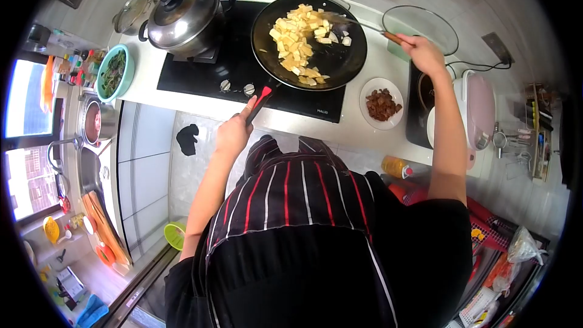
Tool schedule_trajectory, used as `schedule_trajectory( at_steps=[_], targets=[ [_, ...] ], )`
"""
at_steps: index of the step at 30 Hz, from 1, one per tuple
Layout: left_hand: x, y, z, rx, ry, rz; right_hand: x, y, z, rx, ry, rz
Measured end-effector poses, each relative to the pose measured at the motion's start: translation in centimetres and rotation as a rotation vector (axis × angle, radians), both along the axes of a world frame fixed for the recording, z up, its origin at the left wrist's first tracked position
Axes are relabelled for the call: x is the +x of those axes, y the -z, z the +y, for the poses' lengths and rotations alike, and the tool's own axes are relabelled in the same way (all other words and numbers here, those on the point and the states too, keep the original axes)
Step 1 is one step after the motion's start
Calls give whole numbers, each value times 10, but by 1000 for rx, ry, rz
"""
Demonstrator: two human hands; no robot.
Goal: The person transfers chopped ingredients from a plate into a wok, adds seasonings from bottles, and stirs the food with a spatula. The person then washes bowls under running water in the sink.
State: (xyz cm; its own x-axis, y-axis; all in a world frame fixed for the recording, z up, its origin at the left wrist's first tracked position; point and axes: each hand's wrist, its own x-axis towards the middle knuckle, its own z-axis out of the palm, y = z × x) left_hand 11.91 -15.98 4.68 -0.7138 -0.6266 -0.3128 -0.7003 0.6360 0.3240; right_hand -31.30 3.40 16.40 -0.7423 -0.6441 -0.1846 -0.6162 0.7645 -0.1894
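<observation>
A black wok (334,67) on the black stove holds pale yellow cubed pieces (294,42), mostly on its left side. My left hand (235,132) is wrapped round the wok's black and red handle (260,106) at the front left. With my right hand (423,54) I grip the wooden handle of a metal spatula (364,25), whose blade lies among the pieces at the wok's upper right. A white plate of brown cooked pieces (382,104) stands on the counter right of the wok.
A lidded steel pot (185,18) stands left of the wok, with a green bowl of leaves (115,73) beyond it. A glass lid (449,24) and a pink-and-white appliance (480,109) are at the right. An oil bottle (395,167) is below the counter.
</observation>
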Motion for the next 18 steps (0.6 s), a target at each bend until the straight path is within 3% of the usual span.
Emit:
schedule_trajectory(
  at_steps=[1,4,6,8,11,14,17,18],
  targets=[
    [0,0,0,3,1,1,-21,17,9,-114,-29,32],
    [0,3,0,-11,-4,15,-42,86,-1,-209,68,-407],
    [2,2,2,-12,-4,38,-5,100,-10,-324,320,-888],
    [1,1,1,-15,-6,49,29,108,-13,-344,345,-1032],
    [0,3,0,-10,-6,33,53,90,-4,-293,190,-968],
    [-2,4,0,-6,-2,18,60,76,24,-403,-33,-785],
    [0,7,-2,-26,4,25,71,56,43,-321,-10,-791],
    [2,13,-3,-42,16,35,67,68,46,-334,-47,-682]
  ],
)
